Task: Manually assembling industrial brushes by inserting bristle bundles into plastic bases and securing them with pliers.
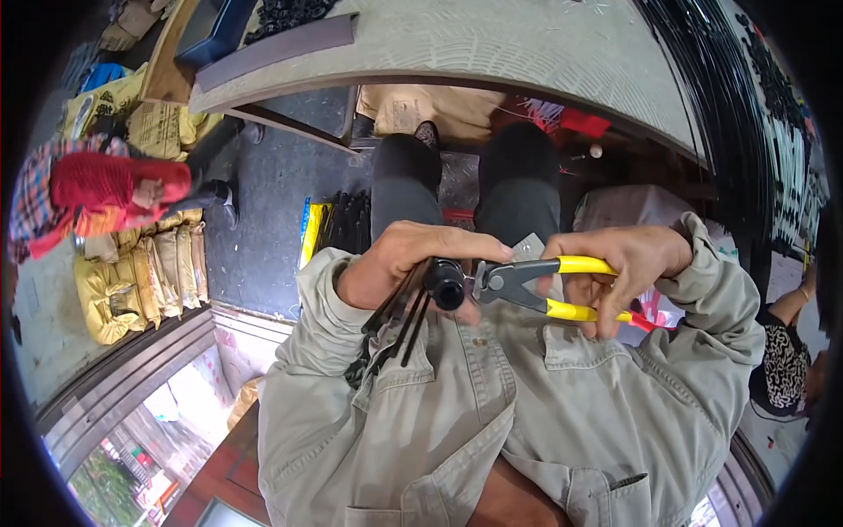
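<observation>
My right hand (634,262) is wrapped round the yellow handles of a pair of pliers (514,283), which lies level in front of my chest. Its dark metal head points left, against or very near a black tube end (446,290) with a round hole. My left hand (406,255) is closed round that tube and a bunch of thin black rods (397,321) that hang out below it. A small clear, shiny piece (529,246) shows between my two hands. What the jaws grip, if anything, is too small to tell.
A pale worktable (492,44) stands ahead of my knees, with a blue tray (215,35) and dark small parts on it. Bundles of long black rods (716,97) hang at the right. Yellow sacks (145,290) are stacked left, near a person in red (105,189). Another person (790,351) is far right.
</observation>
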`<action>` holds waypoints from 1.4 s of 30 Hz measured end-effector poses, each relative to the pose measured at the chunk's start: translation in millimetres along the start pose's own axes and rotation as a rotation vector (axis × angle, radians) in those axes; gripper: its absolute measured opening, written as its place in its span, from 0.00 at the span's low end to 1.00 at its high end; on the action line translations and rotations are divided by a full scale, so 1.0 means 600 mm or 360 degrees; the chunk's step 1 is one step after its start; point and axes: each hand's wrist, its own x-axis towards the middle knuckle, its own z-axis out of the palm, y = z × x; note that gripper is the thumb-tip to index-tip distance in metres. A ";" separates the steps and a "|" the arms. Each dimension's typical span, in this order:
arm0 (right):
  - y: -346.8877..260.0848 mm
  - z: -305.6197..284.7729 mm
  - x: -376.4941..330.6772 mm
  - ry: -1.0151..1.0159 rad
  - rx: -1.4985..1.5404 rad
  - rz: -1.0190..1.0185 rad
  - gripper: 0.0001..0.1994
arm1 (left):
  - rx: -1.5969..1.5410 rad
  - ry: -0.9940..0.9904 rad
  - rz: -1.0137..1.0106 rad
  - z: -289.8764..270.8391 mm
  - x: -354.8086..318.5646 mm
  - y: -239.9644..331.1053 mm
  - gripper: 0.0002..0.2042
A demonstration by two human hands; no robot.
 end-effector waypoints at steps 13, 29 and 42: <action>-0.005 0.016 -0.009 -0.0050 0.0209 -0.0130 0.27 | -0.0194 0.0037 -0.0181 -0.006 -0.003 0.016 0.27; -0.072 -0.029 -0.016 0.0613 -0.1009 -0.0700 0.24 | 0.0201 0.0304 -0.0159 -0.037 0.007 -0.018 0.28; -0.043 -0.052 0.040 0.1670 -0.2766 -0.0622 0.17 | 0.0366 0.0695 -0.0394 -0.018 0.003 -0.056 0.26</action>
